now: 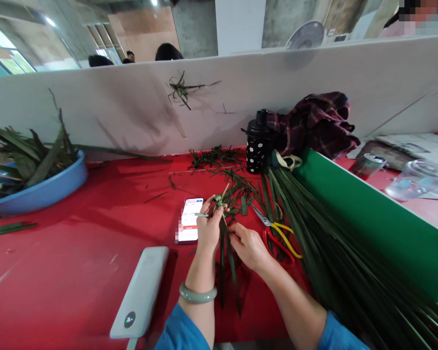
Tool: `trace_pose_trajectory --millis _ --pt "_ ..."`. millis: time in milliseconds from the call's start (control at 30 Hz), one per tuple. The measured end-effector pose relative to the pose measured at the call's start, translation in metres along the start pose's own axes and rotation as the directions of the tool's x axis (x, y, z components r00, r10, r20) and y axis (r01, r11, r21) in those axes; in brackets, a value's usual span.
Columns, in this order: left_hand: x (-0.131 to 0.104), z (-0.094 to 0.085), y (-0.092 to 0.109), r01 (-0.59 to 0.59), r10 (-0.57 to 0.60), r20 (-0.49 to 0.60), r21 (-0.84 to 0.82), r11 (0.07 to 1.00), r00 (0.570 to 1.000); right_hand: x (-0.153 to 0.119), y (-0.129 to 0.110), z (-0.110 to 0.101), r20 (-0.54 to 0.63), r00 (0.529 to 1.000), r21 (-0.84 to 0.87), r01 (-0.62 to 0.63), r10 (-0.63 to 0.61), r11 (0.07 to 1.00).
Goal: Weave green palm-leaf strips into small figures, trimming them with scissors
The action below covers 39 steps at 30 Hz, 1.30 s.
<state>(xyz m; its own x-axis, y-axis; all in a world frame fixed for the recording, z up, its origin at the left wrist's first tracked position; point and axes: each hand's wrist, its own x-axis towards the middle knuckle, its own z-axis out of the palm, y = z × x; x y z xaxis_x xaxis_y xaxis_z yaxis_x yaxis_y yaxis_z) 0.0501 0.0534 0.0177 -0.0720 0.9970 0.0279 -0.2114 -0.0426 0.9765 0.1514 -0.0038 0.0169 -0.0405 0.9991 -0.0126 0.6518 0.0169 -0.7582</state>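
Note:
My left hand is closed around a small woven piece of green leaf, with thin strip ends sticking out at its top and side. Long dark leaf strips hang from it toward the table's front edge. Just to the right, my right hand has its fingers pinched together at the strips, close below the woven piece. Scissors with red and yellow handles lie beside my right hand. Behind my left hand a lit phone rests on the red table.
A power bank lies front left, a blue basin of leaves far left. Leaf scraps, a black bottle and plaid cloth are behind. Long leaves line a green divider at right.

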Motion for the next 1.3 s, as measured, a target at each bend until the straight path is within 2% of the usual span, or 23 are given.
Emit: trace_pose_trajectory --millis 333,633,767,933,1067,1167,1300 --pt "0.003 -0.002 -0.002 -0.028 0.027 0.004 0.039 0.999 1.000 0.000 0.000 0.002 0.025 1.000 -0.044 0.007 -0.006 0.999" --pt "0.004 -0.003 -0.007 -0.016 0.016 -0.005 -0.006 1.000 1.000 -0.001 0.002 0.004 0.023 1.000 -0.028 0.010 -0.010 1.000" --pt "0.005 -0.003 -0.011 0.071 -0.069 0.018 -0.115 0.991 0.997 -0.001 0.007 0.002 -0.052 0.999 0.071 0.017 -0.013 0.997" --pt "-0.001 0.006 -0.011 0.189 -0.182 0.050 -0.243 0.952 0.982 0.004 0.014 -0.004 -0.230 0.970 0.231 -0.026 0.080 0.973" --pt "-0.008 0.015 -0.007 0.253 -0.227 0.119 -0.299 0.920 0.967 0.011 0.020 -0.002 -0.168 0.984 0.426 0.017 0.061 0.905" --pt "-0.011 0.018 -0.005 0.282 -0.234 0.185 -0.304 0.910 0.954 0.015 0.024 0.003 -0.119 0.992 0.614 0.033 0.051 0.789" --pt "-0.014 0.020 -0.006 0.303 -0.242 0.220 -0.312 0.900 0.945 0.016 0.023 0.007 -0.101 0.985 0.781 -0.010 0.142 0.624"
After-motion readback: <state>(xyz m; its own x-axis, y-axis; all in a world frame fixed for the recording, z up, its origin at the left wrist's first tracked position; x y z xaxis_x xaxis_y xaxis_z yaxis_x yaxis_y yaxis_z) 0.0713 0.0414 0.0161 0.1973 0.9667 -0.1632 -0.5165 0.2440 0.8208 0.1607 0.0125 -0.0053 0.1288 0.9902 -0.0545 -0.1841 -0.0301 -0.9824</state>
